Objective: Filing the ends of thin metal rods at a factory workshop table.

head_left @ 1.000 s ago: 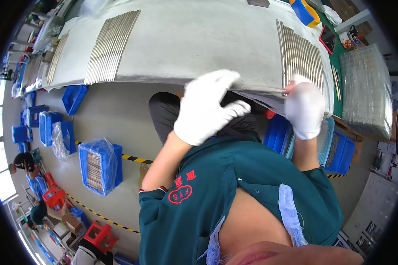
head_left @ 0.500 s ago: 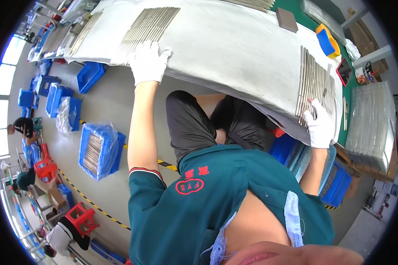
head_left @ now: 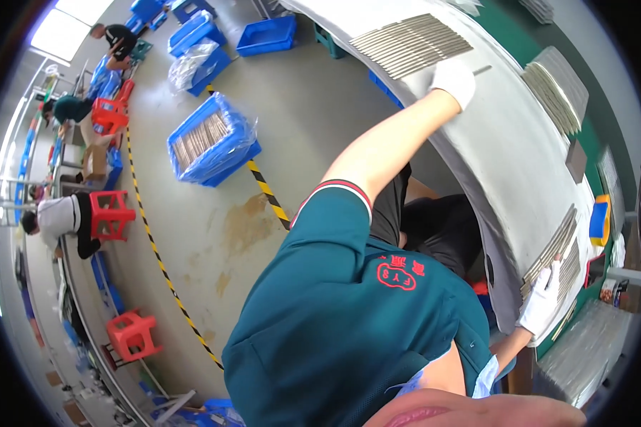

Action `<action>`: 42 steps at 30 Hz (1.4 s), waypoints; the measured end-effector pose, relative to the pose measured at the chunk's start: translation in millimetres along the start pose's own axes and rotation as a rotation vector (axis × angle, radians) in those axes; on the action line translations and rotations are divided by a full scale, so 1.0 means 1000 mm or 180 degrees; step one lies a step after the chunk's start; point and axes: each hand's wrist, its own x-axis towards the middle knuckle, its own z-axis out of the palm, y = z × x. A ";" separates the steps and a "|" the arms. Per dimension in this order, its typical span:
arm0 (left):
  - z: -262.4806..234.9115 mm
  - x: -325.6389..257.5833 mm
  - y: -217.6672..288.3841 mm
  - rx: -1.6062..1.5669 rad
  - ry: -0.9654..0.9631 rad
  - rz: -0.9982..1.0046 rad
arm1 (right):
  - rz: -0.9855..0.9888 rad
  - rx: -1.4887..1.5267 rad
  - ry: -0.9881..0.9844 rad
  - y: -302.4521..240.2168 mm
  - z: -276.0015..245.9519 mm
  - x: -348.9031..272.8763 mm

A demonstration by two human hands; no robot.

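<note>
My left hand (head_left: 454, 82), in a white glove, is closed at the near edge of a row of thin metal rods (head_left: 411, 46) on the white-covered table (head_left: 502, 135). One end of a single thin rod (head_left: 483, 70) sticks out past its far side; the fingers are mostly hidden. My right hand (head_left: 541, 300), gloved in white with some bare fingertips, lies with fingers stretched out on a second bundle of rods (head_left: 548, 249) at the table's right end.
Beyond the rods on the right stand a yellow and blue holder (head_left: 600, 220) and a grey block (head_left: 575, 161). Stacked clear trays (head_left: 557, 85) lie at the far edge. A blue crate of rods (head_left: 214, 139) sits on the floor, left. Several people work at far left.
The view has swung left. My left hand has closed by the left row of rods, a rod end now showing beside it. My right hand stays at the right bundle, its fingers closer together.
</note>
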 end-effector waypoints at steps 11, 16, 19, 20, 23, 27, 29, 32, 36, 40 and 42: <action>-0.052 -0.069 0.033 -0.1765 -0.0169 -0.0386 | -0.0329 -0.0250 -0.0546 -0.043 0.040 0.011; -0.086 -0.106 0.021 -0.3187 -0.1482 -0.0537 | -0.0066 -0.0445 -0.0366 -0.047 0.024 0.012; -0.084 -0.134 0.011 -0.3018 -0.1330 0.0143 | -0.0580 -0.0202 0.0119 -0.059 0.022 -0.001; -0.081 -0.142 0.007 -0.2712 -0.1046 0.0620 | -0.0594 0.0012 -0.0031 -0.068 0.019 -0.008; -0.101 -0.141 0.023 -0.2869 -0.2133 -0.0023 | 0.0156 0.1803 -0.0920 -0.079 0.029 -0.021; -0.101 -0.154 0.035 -0.2317 -0.1921 0.0194 | -0.0621 -0.0479 -0.0591 -0.072 0.041 -0.035; -0.101 -0.156 0.038 -0.2267 -0.1506 0.0310 | -0.1015 -0.1099 -0.0673 -0.068 0.046 -0.039; -0.100 -0.154 0.039 -0.2254 -0.1755 0.0220 | -0.1081 -0.1155 -0.0691 -0.063 0.052 -0.045; -0.101 -0.154 0.044 -0.1746 -0.1395 0.0450 | -0.1204 -0.0987 -0.0685 -0.059 0.050 -0.043; -0.092 -0.154 0.047 -0.1878 -0.0679 0.0860 | -0.1070 -0.0914 -0.0715 -0.061 0.043 -0.043; -0.094 -0.152 0.048 -0.2103 -0.1279 0.0550 | -0.0544 0.0083 -0.0538 -0.064 0.028 -0.035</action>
